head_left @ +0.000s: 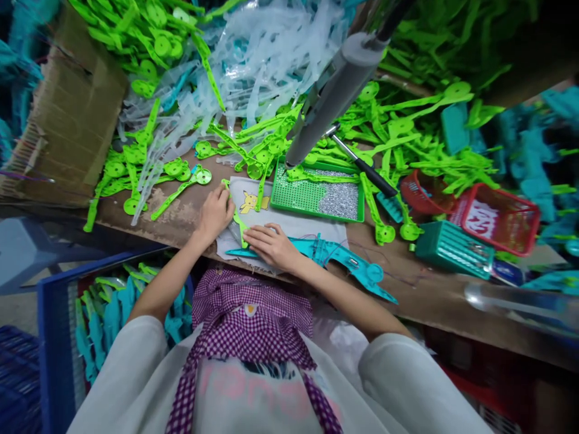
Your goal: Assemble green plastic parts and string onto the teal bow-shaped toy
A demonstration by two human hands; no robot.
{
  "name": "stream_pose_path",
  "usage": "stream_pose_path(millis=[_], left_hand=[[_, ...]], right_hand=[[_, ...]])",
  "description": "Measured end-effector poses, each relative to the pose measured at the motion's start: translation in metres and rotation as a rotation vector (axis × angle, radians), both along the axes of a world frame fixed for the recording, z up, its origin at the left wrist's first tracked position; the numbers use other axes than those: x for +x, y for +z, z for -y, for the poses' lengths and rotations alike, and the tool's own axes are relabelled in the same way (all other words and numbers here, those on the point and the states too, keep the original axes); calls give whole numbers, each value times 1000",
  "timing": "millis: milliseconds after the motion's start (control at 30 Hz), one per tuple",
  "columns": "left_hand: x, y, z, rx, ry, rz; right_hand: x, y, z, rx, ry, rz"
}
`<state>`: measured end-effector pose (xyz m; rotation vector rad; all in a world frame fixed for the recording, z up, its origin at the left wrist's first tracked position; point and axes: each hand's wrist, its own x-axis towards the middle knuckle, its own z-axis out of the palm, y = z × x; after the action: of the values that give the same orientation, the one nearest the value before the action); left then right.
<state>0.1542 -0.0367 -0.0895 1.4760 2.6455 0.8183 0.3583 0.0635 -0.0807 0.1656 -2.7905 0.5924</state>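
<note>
My left hand [216, 211] is closed on the upper end of a lime-green plastic part [239, 226], at the left edge of a grey cloth [289, 222]. My right hand [272, 246] lies by the part's lower end, its fingers pressed together over a teal plastic piece [316, 250]; the fingertips touch the green part. The teal piece stretches to the right along the table edge, with thin wires on it. Beyond the hands, a green tray [294, 196] holds many small silvery pieces, with another lime-green part lying across it.
Lime-green parts [271, 144] and translucent strips [266, 54] are heaped behind. A grey cylindrical tool [332, 90] hangs over the tray, near a black-handled tool [373, 176]. Red baskets [520, 235] and a green basket [455, 248] stand right; a cardboard box [67, 114] and blue crate [56, 337] are left.
</note>
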Motion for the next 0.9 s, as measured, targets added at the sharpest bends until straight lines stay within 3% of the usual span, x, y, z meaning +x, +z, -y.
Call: stream_pose_path(millis=[200,467,667,900], left_hand=[[8,-2,2,-6,24,30],[3,-2,7,63,0,99],[2,-5,9,85,-21,85],[2,-5,15,127,-48,82]], right_hand=[[4,-1,-9,-100,131,-28],[3,8,-1,-169,51,105],[14,7,6,-128,-19,144],[12,6,7,-54,-9,78]])
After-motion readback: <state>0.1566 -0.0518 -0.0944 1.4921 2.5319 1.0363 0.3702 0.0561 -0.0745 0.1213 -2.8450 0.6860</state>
